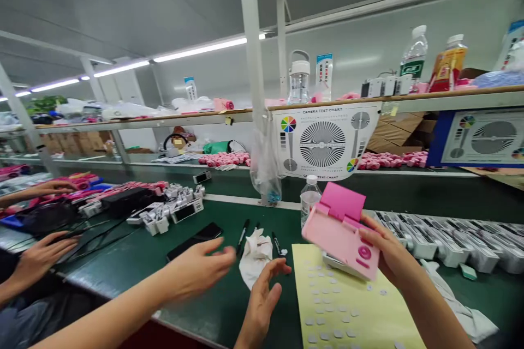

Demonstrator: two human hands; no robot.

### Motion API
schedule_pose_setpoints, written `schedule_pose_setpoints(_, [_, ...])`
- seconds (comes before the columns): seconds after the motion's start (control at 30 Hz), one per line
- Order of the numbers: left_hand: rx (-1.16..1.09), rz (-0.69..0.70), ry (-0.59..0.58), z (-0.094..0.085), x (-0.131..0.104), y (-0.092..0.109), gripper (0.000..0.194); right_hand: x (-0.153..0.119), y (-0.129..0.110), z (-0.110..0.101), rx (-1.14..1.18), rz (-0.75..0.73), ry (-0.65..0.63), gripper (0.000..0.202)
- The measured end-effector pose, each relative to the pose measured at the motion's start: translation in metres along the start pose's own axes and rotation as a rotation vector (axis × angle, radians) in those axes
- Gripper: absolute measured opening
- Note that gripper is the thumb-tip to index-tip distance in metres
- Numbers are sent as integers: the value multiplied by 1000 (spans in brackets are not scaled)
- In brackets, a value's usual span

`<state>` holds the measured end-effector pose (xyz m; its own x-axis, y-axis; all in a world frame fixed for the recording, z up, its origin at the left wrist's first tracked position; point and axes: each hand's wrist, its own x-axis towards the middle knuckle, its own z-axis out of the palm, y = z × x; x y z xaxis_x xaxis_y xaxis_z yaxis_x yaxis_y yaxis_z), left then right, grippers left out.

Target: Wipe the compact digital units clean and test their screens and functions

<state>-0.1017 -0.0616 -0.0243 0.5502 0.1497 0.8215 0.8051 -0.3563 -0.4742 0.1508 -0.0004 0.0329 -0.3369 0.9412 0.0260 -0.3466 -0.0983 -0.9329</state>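
My right hand [385,251] grips a pink camera [339,237] by its right side, near the round control. Its darker pink flip panel [343,200] stands raised. A white object, partly hidden, shows beneath it above a yellow sheet [360,313] dotted with small pale pieces. My left hand [264,297] is held up left of the sheet, fingers curved and apart, with nothing visible in it. Just beyond it lie a crumpled white cloth [257,253] and black pens [243,232]. Another person's blurred hand [198,267] reaches in from the left, near the cloth.
A dark phone [196,240] and piled white cameras [176,207] lie leftward, near a co-worker's hand [45,253]. Wrapped white units [446,240] line the right side. A water bottle [310,199] stands behind the pink camera; a test chart [323,142] hangs from the shelf [339,103].
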Motion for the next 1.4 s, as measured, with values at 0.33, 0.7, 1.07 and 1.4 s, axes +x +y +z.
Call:
schedule_pose_setpoints(0.33, [-1718, -1868, 116, 32, 71, 123, 40, -62, 18, -52, -538, 89, -118, 43])
schedule_pose_setpoints(0.7, [-1414, -1198, 85, 30, 59, 145, 45, -89, 77, -70, 187, 298, 124, 37])
schedule_pose_setpoints(1.07, [-1372, -989, -270, 5, 39, 127, 113, -87, 50, -55, 303, 252, 81, 32])
schedule_pose_setpoints(1.4, [-1180, -1041, -119, -1, 40, 130, 75, -98, 59, -48, -164, -322, 98, 38])
